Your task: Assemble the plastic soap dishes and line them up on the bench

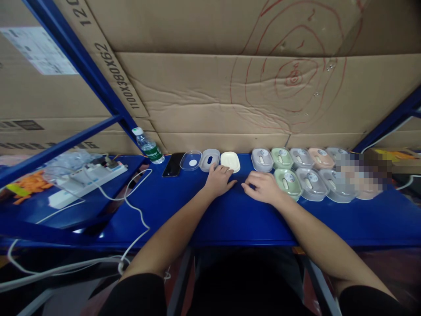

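Note:
My left hand (219, 181) lies with its fingers stretched and apart. Its fingertips reach the front edge of a cream-coloured, rounded square piece (230, 160), and its thumb points right. To the left of that piece are a grey rounded piece with an oval slot (204, 161) and a clear lid with a white round spot (186, 163). My right hand (261, 188) hovers or rests just in front of a grey lidded box (262, 160). Its fingers are loosely bent, thumb apart, with nothing visible between them. A green lidded box (288, 184) is right beside it.
Several grey, green and pink lidded boxes (312, 184) stand in two rows on the right of the blue table (243, 224). A phone (173, 165) and a water bottle (149, 147) are at left. White cables (140, 210) and a power strip (87, 186) lie farther left.

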{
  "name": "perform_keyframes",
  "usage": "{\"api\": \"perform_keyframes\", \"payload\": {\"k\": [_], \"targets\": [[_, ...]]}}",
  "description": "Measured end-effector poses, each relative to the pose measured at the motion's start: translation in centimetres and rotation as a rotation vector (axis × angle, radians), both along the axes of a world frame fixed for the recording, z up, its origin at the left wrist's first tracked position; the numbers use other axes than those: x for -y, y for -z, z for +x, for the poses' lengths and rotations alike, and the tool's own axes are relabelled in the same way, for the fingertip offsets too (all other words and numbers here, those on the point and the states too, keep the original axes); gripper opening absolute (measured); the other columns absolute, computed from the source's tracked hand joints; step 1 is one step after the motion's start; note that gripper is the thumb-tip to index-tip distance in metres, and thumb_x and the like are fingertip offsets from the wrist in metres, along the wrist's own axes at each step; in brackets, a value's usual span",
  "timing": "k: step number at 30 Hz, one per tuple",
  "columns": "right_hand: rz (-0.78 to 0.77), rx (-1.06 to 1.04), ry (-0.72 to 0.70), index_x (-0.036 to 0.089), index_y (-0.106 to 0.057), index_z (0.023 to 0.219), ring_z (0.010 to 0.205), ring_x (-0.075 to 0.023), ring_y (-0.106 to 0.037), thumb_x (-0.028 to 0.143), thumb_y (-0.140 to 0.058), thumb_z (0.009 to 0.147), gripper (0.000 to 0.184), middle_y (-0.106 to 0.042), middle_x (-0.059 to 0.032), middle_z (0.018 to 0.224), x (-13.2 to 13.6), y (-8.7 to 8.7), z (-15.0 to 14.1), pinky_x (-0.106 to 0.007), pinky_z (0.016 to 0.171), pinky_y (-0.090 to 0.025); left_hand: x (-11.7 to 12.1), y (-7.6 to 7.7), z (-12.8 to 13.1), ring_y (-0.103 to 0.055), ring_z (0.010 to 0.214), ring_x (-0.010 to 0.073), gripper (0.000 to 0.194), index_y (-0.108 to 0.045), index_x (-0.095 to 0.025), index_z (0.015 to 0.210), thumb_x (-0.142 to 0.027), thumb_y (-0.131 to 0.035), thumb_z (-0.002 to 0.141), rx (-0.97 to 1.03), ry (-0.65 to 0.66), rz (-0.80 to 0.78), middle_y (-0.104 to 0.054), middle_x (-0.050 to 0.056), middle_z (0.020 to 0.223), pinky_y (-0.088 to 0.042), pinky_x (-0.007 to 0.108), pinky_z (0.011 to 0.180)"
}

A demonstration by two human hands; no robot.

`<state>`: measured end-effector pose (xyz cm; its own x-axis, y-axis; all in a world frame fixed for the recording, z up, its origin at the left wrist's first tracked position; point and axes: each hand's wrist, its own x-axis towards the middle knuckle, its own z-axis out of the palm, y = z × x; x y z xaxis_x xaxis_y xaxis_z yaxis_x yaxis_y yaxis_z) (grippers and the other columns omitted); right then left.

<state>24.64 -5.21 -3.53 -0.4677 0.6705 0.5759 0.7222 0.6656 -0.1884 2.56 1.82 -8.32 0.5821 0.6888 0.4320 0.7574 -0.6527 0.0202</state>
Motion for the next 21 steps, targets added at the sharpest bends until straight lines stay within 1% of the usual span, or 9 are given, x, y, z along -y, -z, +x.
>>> {"api": "perform_keyframes", "payload": {"k": [3, 6, 7, 9, 11, 13, 15, 18, 21], "targets": [[-0.029, 0.030, 0.165, 0.022, -0.074, 0.088, 0.087, -0.0241, -0.068, 0.041, -0.051, 0.100, 0.032, -0.075, -0.0077, 0.089, -0.8, -0.9, 1.4, -0.036, 0.078, -0.050, 0.0, 0.1, 0.0, -0.059, 0.125, 0.0355, 0.044, -0.067, -0.020, 0.127, -0.052, -0.058, 0.097, -0.007, -0.038, -0.015, -0.070, 0.015, 0.129, -0.024, 0.064, 0.119], [-0.103, 0.134, 0.362, 0.016, -0.073, 0.115, 0.111, -0.0327, -0.066, 0.044, -0.049, 0.101, 0.039, -0.075, -0.0147, 0.113, -1.8, -1.1, 2.7, -0.045, 0.099, -0.047, -0.1, 0.1, 0.0, -0.058, 0.126, 0.0342, 0.049, -0.064, -0.019, 0.130, -0.054, -0.055, 0.098, -0.018, -0.055, -0.039, -0.069, 0.014, 0.131, -0.019, 0.063, 0.122], [-0.133, 0.184, 0.424, 0.013, -0.068, 0.127, 0.121, -0.0360, -0.062, 0.046, -0.050, 0.100, 0.046, -0.072, -0.0181, 0.125, -2.1, -1.0, 3.0, -0.049, 0.106, -0.043, -0.2, 0.2, 0.0, -0.058, 0.127, 0.0339, 0.052, -0.063, -0.018, 0.133, -0.055, -0.054, 0.098, -0.021, -0.055, -0.043, -0.068, 0.014, 0.132, -0.018, 0.062, 0.123], [-0.194, 0.282, 0.521, 0.007, -0.053, 0.148, 0.139, -0.0414, -0.049, 0.049, -0.053, 0.098, 0.065, -0.057, -0.0235, 0.149, -2.6, -0.3, 3.3, -0.057, 0.116, -0.032, -0.2, 0.2, 0.0, -0.058, 0.128, 0.0340, 0.058, -0.059, -0.018, 0.139, -0.058, -0.053, 0.098, -0.031, -0.055, -0.047, -0.067, 0.015, 0.134, -0.017, 0.061, 0.124], [-0.253, 0.360, 0.561, 0.005, -0.037, 0.158, 0.151, -0.0433, -0.033, 0.052, -0.055, 0.095, 0.081, -0.039, -0.0246, 0.163, -2.9, 0.6, 3.4, -0.062, 0.122, -0.020, -0.3, 0.3, 0.0, -0.057, 0.129, 0.0343, 0.062, -0.058, -0.018, 0.141, -0.062, -0.051, 0.098, -0.041, -0.058, -0.045, -0.066, 0.016, 0.134, -0.015, 0.061, 0.125], [-0.298, 0.410, 0.563, 0.005, -0.030, 0.162, 0.154, -0.0434, -0.026, 0.055, -0.056, 0.095, 0.088, -0.030, -0.0239, 0.167, -3.0, 1.2, 3.3, -0.064, 0.123, -0.013, -0.4, 0.4, -0.1, -0.057, 0.129, 0.0345, 0.062, -0.059, -0.018, 0.139, -0.063, -0.050, 0.098, -0.051, -0.059, -0.040, -0.066, 0.017, 0.133, -0.014, 0.062, 0.125], [-0.321, 0.434, 0.556, 0.006, -0.031, 0.162, 0.154, -0.0440, -0.027, 0.055, -0.057, 0.094, 0.087, -0.029, -0.0237, 0.167, -3.0, 1.4, 3.2, -0.066, 0.124, -0.011, -0.4, 0.4, -0.1, -0.056, 0.130, 0.0347, 0.062, -0.062, -0.017, 0.136, -0.064, -0.050, 0.098, -0.055, -0.062, -0.035, -0.066, 0.018, 0.132, -0.013, 0.062, 0.125], [-0.290, 0.426, 0.535, 0.009, -0.041, 0.157, 0.148, -0.0435, -0.038, 0.052, -0.060, 0.094, 0.079, -0.041, -0.0236, 0.162, -2.7, 1.0, 3.1, -0.066, 0.124, -0.009, -0.6, 0.6, -0.2, -0.054, 0.133, 0.0353, 0.059, -0.063, -0.017, 0.132, -0.063, -0.052, 0.096, -0.048, -0.062, -0.038, -0.067, 0.017, 0.131, -0.011, 0.062, 0.126], [-0.205, 0.365, 0.543, 0.011, -0.043, 0.156, 0.143, -0.0419, -0.046, 0.053, -0.061, 0.093, 0.077, -0.051, -0.0238, 0.155, -2.7, 0.7, 3.1, -0.064, 0.124, -0.014, -0.6, 0.8, -0.2, -0.051, 0.138, 0.0369, 0.059, -0.063, -0.017, 0.133, -0.062, -0.054, 0.096, -0.033, -0.061, -0.047, -0.066, 0.018, 0.134, -0.010, 0.064, 0.126]]}}
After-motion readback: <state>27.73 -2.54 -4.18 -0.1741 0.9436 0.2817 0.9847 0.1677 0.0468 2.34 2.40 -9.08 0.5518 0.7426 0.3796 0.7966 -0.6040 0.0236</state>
